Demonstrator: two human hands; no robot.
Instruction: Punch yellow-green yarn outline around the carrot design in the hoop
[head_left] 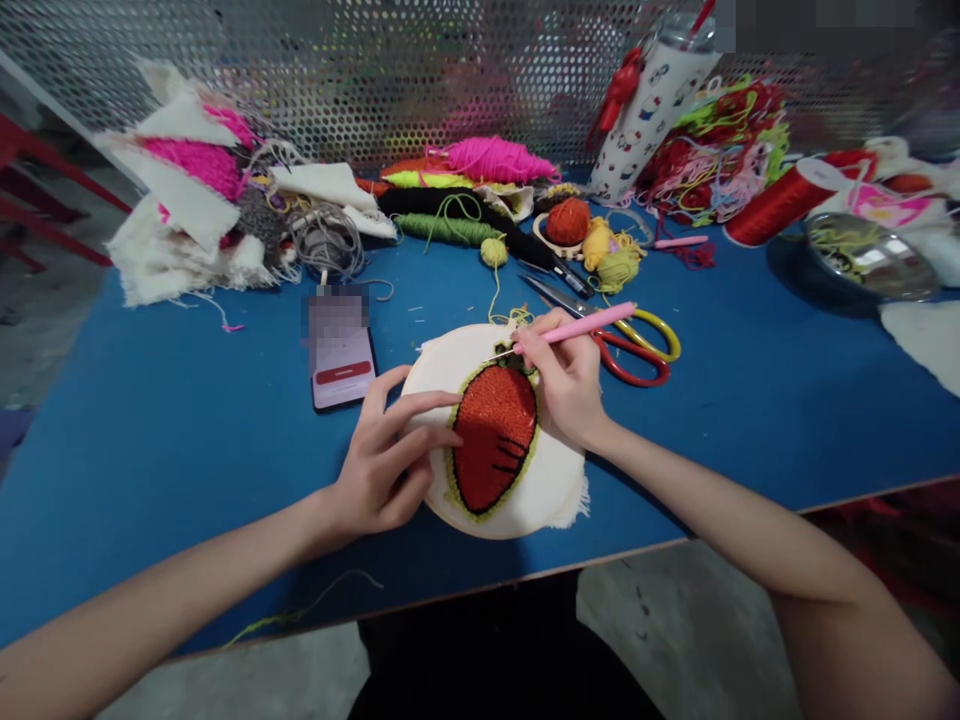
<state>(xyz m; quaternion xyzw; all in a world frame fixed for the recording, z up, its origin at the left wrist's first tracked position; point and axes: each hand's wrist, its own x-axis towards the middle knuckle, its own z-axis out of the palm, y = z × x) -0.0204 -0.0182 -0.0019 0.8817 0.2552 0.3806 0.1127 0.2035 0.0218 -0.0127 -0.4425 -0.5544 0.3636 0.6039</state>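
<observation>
A round embroidery hoop (421, 375) with white cloth (555, 490) lies in front of me. On the cloth is a tufted red-orange carrot (495, 420), outlined in black and yellow-green, with a dark green top. My left hand (397, 445) reaches over the hoop's left rim, fingers apart, two fingertips touching the carrot's left edge. My right hand (566, 375) is closed around a pink-handled punch needle (585, 325). Its thin metal tip is by the dark green top. Red-and-yellow-handled scissors (634, 358) lie just right of that hand.
A phone (343, 350) lies left of the hoop. Yarn balls (568, 221), cloth scraps (187, 210) and a patterned tumbler (645, 120) line the back. A red thread spool (784, 200) and metal bowl (862, 255) stand right. The blue table's (150, 450) front edge is near me.
</observation>
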